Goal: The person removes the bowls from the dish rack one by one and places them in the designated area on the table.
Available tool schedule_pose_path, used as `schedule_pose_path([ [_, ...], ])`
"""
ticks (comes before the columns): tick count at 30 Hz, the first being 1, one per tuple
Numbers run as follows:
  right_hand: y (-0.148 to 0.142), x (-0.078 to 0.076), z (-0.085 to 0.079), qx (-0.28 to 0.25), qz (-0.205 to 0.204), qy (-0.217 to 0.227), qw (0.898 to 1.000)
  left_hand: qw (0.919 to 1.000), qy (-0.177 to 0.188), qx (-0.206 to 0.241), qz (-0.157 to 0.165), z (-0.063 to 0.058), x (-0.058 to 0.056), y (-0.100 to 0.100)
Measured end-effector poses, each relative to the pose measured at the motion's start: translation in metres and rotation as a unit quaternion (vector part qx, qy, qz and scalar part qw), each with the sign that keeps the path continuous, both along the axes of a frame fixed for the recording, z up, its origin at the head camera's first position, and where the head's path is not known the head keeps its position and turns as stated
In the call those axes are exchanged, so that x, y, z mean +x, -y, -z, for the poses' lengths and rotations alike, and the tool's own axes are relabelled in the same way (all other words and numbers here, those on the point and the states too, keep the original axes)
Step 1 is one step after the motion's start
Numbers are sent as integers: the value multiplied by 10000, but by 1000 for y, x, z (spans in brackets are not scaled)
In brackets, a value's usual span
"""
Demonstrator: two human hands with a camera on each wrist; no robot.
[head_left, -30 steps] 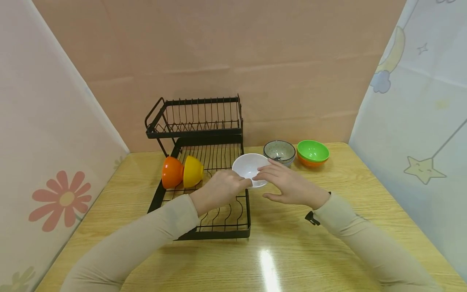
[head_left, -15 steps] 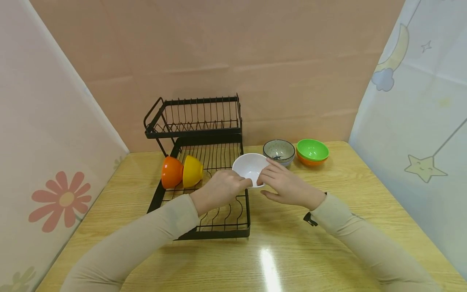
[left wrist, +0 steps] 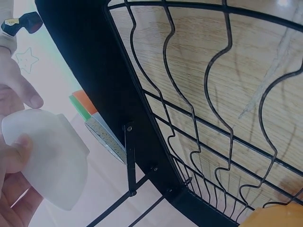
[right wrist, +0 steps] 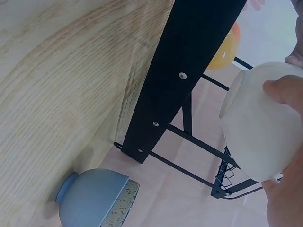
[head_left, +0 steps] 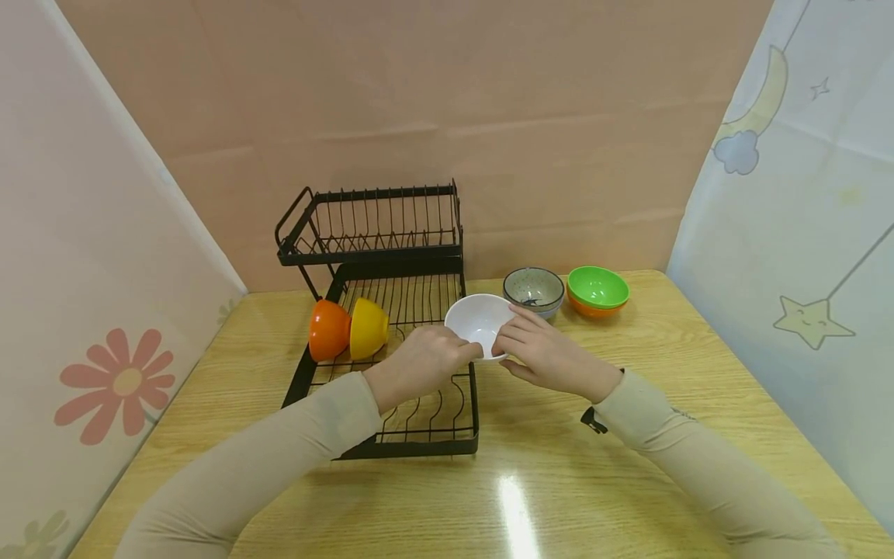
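A white bowl (head_left: 475,314) is held up between both hands, over the right edge of the black dish rack (head_left: 426,449). My left hand (head_left: 424,359) grips its near left rim, thumb on the outer wall in the left wrist view, where the bowl (left wrist: 52,151) shows from outside. On the right side of the rim, my right hand (head_left: 548,349) holds it with fingers inside and the thumb (right wrist: 279,89) against the outside. An orange bowl (head_left: 328,331) and a yellow bowl (head_left: 370,329) stand on their sides at the rack's left.
Behind the white bowl, a speckled grey bowl (head_left: 534,287) sits stacked on the wooden table (head_left: 559,481). To its right, a green bowl (head_left: 599,286) rests in an orange one. The rack's raised upper tier (head_left: 377,255) stands at the back.
My right hand has moved slightly left and its fingers have closed onto the white bowl's rim. The left hand and bowl have stayed nearly still.
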State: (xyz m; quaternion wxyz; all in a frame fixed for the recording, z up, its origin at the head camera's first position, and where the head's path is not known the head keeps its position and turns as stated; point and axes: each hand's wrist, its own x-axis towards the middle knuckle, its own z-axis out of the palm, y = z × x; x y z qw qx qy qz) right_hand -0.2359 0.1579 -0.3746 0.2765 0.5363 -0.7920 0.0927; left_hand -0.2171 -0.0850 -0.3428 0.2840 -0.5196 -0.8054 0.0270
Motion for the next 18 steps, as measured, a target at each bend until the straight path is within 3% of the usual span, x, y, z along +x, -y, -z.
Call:
schedule_pose_path([
  [18,-1,-2,3,105,-14,-129,9999,9998,164,-70,-51,0,1,-1],
])
